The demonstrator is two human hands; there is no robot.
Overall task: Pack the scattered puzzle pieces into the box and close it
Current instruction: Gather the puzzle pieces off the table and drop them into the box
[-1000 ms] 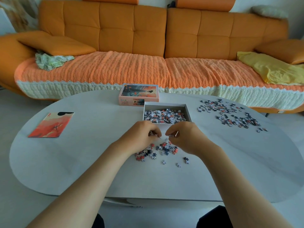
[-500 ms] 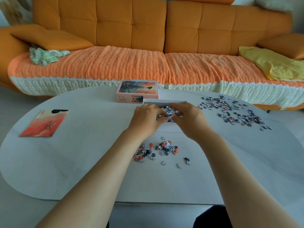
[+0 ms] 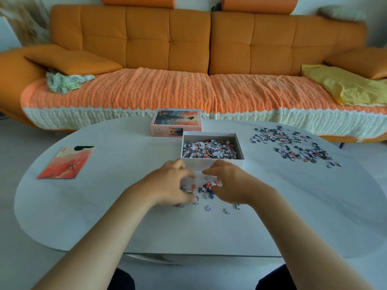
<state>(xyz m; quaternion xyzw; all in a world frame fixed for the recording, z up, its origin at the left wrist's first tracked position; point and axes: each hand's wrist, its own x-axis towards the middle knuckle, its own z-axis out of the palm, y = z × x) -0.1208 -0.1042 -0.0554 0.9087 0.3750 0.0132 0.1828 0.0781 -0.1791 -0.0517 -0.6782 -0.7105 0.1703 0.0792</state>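
Observation:
An open white box (image 3: 211, 162) sits mid-table, partly filled with puzzle pieces (image 3: 209, 149). Its lid (image 3: 176, 120), printed with an orange picture, lies just behind it to the left. In front of the box is a small pile of loose pieces (image 3: 206, 189). My left hand (image 3: 169, 185) and right hand (image 3: 232, 183) flank this pile, their fingers curved like claws, with fingertips touching the pieces on the table. A larger scatter of pieces (image 3: 293, 146) lies at the right of the table.
An orange picture card (image 3: 67, 162) lies flat at the table's left. The white oval table (image 3: 125, 216) has bare surface near me. Behind it runs an orange sofa (image 3: 167, 45) with a yellow cloth (image 3: 345, 84) at the right.
Both hands carried pieces from the small pile up to the box, let them go there, and have come back down to the pile. The camera tilted slightly.

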